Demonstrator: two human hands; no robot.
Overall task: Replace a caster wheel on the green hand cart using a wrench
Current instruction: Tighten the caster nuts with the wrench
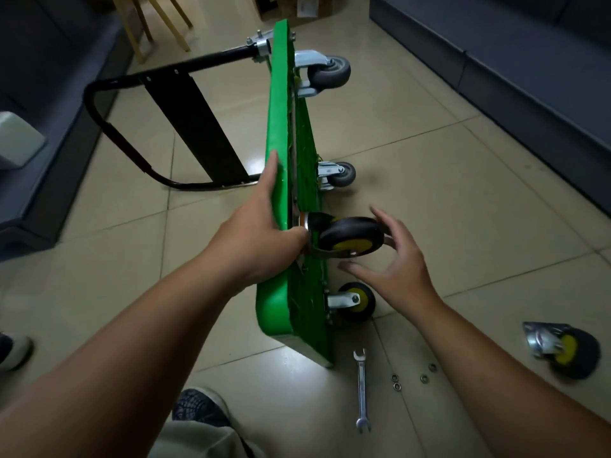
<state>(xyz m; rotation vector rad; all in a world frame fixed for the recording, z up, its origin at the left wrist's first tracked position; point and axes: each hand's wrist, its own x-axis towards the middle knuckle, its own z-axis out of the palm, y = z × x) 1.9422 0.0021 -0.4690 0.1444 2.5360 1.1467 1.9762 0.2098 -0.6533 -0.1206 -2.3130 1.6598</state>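
Note:
The green hand cart (281,127) stands on its long edge on the tiled floor, its underside facing right. My left hand (261,233) grips the upper edge of the deck, the thumb pressing by the plate of a black caster with a yellow hub (350,238). My right hand (393,262) is spread just right of that caster, fingertips at the tyre, holding nothing. A second yellow-hub caster (357,300) sits below it. A loose caster (562,348) lies on the floor at the right. A silver wrench (362,390) lies near the cart's near corner, with several nuts (411,378) beside it.
Two grey casters (327,72) (342,173) sit at the cart's far end. The black folded handle (139,127) lies out to the left. Dark sofas (529,67) line both sides. Wooden chair legs (155,24) and a cardboard box stand at the back. My shoe (198,408) is near the cart.

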